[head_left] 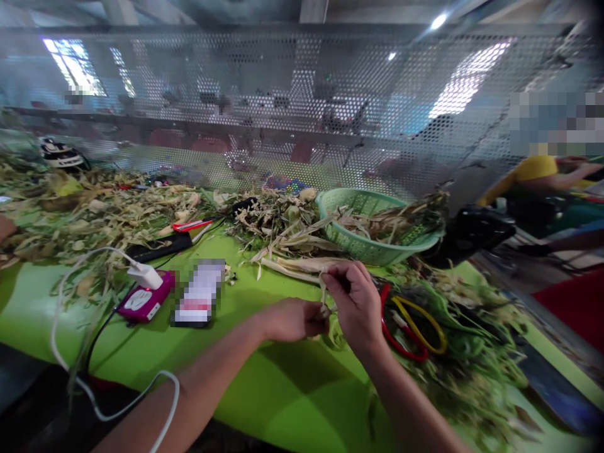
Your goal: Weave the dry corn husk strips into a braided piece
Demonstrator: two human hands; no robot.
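Over the green tabletop (264, 371) my two hands meet around a narrow, pale strip of plant material (323, 290) that looks like dried husk. My left hand (297, 319) is closed on its lower end, fingertips pressed together. With thumb and forefinger, my right hand (356, 299) pinches the upper end. A pale green curl (336, 336) lies just below the hands. Longer dried husks (297, 265) are spread right behind them. Beside my right hand are scissors with red and yellow handles (419, 327), partly buried in green scraps.
A green plastic basket (377, 248) with dry leaves stands behind the hands. To the left lie a phone (199, 292), a magenta power box (148, 302) with a white plug and cable, and a red cutter (191, 225). Husk heaps (104, 226) line a perforated metal screen (264, 113). Another person sits at right.
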